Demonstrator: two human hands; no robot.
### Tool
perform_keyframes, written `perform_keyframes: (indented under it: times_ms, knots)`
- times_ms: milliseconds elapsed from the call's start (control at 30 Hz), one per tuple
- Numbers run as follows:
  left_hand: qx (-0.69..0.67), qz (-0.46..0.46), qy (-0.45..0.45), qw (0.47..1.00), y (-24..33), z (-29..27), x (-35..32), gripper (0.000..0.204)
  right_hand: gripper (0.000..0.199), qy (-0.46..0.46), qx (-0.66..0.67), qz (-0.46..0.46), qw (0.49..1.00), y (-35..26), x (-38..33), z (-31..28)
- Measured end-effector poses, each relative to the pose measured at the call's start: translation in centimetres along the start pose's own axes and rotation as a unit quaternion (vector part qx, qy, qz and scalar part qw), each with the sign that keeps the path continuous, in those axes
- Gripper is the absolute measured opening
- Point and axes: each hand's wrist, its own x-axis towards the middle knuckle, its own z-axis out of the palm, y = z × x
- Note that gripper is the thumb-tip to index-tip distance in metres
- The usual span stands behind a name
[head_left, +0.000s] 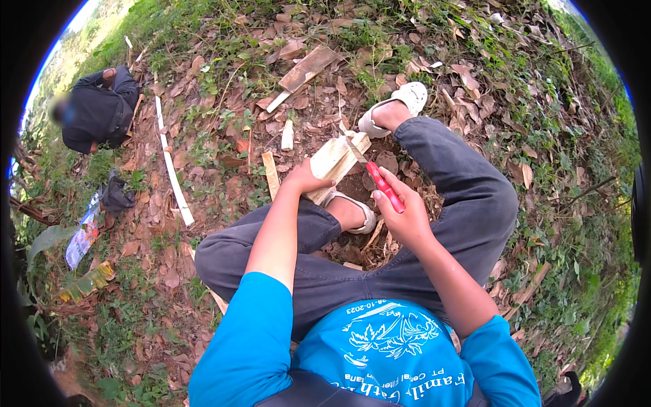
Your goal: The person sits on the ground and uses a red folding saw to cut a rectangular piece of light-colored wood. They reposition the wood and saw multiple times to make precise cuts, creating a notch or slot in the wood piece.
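The left hand (pixel 306 180) wraps tight around the pale wood block (pixel 335 163) to keep it steady, while the right hand (pixel 401 211) grips the red-handled knife (pixel 377 178) against its end to shave it.

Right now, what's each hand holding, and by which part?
Left hand grips the pale wood block at its lower, near end. Right hand holds the knife by its red handle, blade against the block's top.

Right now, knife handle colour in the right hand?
Red: the knife handle in the right hand, clearest in the head view.
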Motion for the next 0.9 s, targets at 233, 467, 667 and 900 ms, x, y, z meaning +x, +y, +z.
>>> perform_keyframes:
  times_ms: [233, 467, 667, 900]
  knots:
    - [0.161, -0.124, 0.056, 0.978, 9.4, -0.6, -5.3, 0.135, 0.057, -0.005, -0.018, 0.008, 1.000, 0.8, -1.9, -0.2]
    - [0.121, -0.104, 0.085, 0.984, 11.1, -0.9, -6.8, 0.129, 0.057, 0.028, -0.001, -0.021, 0.999, 2.0, -0.8, -0.5]
    - [0.112, -0.034, 0.064, 0.991, 7.1, -1.7, -2.8, 0.125, 0.056, 0.012, -0.041, -0.045, 0.998, 1.6, 1.5, -0.6]
    - [0.088, -0.048, 0.068, 0.993, 7.1, -1.2, -3.0, 0.120, 0.055, 0.020, 0.031, 0.030, 0.999, 2.2, -0.2, 0.1]
